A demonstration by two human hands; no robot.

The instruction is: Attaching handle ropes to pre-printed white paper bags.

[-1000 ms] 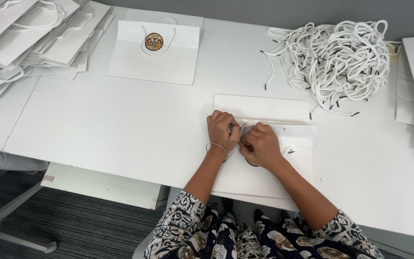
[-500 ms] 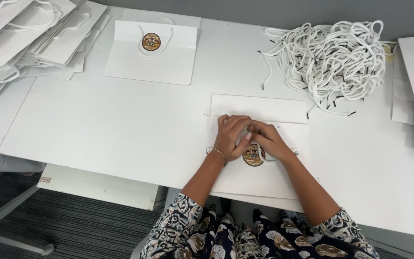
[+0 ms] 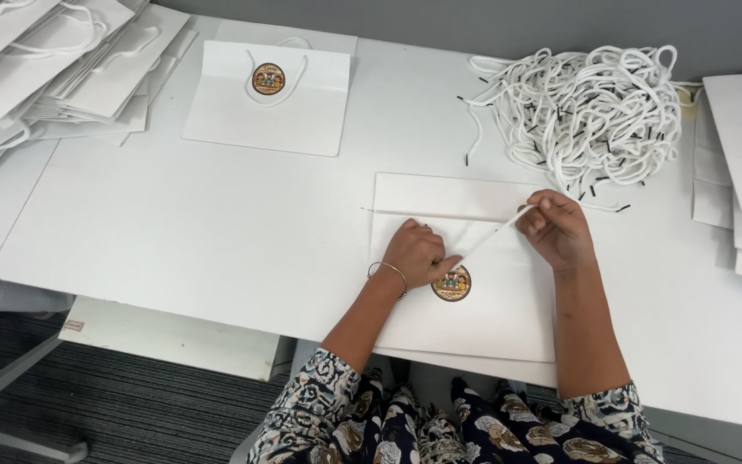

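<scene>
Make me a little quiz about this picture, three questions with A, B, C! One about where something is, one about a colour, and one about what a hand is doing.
1. Where does the pile of cords lie?
A. far right part of the table
B. on the floor
C. inside a box

2. What colour is the paper bag under the hands?
A. red
B. white
C. black

3. What is the right hand doing?
A. resting flat and empty
B. holding scissors
C. pinching a white cord pulled taut

Answers:
1. A, the tangle sits on the table beyond the right hand.
2. B, the bag is white with a round sticker.
3. C, the cord runs straight from its fingers down to the left hand, which presses on the bag.
</scene>
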